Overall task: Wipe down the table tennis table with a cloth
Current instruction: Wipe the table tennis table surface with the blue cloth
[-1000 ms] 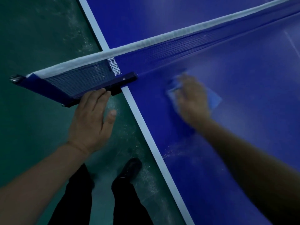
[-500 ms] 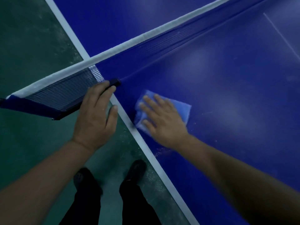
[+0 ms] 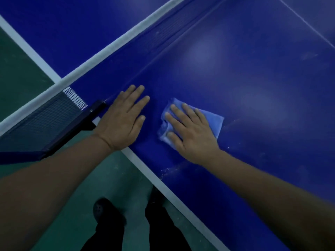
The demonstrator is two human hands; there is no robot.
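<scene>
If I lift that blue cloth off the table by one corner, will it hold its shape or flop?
Likely flops: the cloth is bunched and creased beneath the right hand. Probably light, since it looks thin and lies flat. It should slide easily under a flat palm, because the table looks smooth.

cloth [image 3: 212, 120]: middle hidden under right hand [image 3: 190, 134] | net [image 3: 45, 122]: cut off at left edge

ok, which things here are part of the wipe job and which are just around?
In the job:
blue cloth, flat under right hand
table tennis table
left hand, flat on the table by the net

Just around:
net and its clamp bracket
green floor
black shoes
</scene>
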